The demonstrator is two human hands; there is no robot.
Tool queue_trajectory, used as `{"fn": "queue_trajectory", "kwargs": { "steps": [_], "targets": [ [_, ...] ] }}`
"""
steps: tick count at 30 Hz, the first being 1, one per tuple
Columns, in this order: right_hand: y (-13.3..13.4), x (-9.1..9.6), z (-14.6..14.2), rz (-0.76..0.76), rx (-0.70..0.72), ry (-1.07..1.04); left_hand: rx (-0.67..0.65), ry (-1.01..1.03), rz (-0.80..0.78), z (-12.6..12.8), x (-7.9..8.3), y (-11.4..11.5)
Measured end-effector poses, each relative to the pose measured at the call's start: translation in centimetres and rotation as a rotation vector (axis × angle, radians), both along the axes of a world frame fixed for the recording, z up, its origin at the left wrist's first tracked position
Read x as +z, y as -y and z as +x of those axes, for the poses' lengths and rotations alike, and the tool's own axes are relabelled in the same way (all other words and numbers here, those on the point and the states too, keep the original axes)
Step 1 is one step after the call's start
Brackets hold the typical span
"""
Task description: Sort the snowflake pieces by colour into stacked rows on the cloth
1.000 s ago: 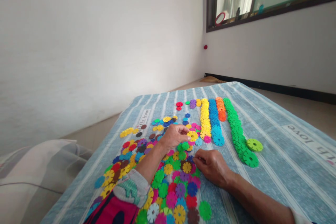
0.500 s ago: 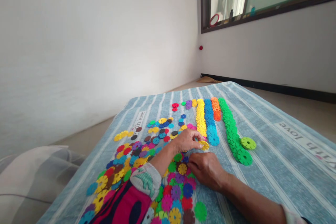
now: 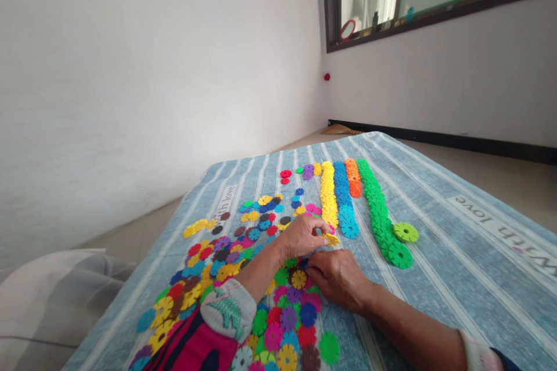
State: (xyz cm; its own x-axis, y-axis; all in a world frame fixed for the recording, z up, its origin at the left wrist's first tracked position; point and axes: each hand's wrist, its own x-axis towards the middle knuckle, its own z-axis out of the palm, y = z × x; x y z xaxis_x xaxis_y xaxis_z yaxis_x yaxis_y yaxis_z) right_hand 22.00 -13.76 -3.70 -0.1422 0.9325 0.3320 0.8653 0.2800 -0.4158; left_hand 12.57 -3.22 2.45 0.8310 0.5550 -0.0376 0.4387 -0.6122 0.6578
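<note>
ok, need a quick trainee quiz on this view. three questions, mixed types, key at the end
1. Multiple choice: what colour is the disc pinched in the left hand?
a) red
b) yellow
c) purple

2. True or false: the orange row is shorter than the blue row next to it.

3. Fill in: the loose lime disc lies by the near end of the ____ row.

Key:
1. b, yellow.
2. True; the blue one reaches further toward the person.
3. Green; the green row is the one furthest right.
</note>
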Motion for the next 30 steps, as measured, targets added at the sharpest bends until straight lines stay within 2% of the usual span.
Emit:
{"fn": "queue_trajectory", "kwargs": {
  "steps": [5,10,14,19,23,27,30],
  "targets": [
    [0.1,0.4,-0.1,-0.033,0.001,0.033,-0.023,-0.041,0.086,0.2,-0.2,0.2],
    [0.2,0.9,-0.1,-0.074,0.005,0.048,-0.023,-0.122,0.178,-1.1,0.7,-0.1],
    [0.2,1.2,-0.1,-0.083,0.011,0.053,-0.022,-0.150,0.202,-1.8,1.1,-0.1],
    [0.0,0.9,-0.1,-0.069,0.004,0.051,-0.016,-0.069,0.167,-0.7,0.4,0.4],
    [-0.1,0.7,-0.1,-0.064,0.004,0.051,-0.023,-0.107,0.171,-0.2,0.1,0.3],
    [-0.1,1.0,-0.1,-0.077,0.001,0.057,-0.029,-0.189,0.198,-1.3,0.6,-0.2],
    [0.0,1.3,-0.1,-0.095,-0.005,0.056,0.033,-0.188,0.227,-1.9,0.9,-0.6]
  ]
}}
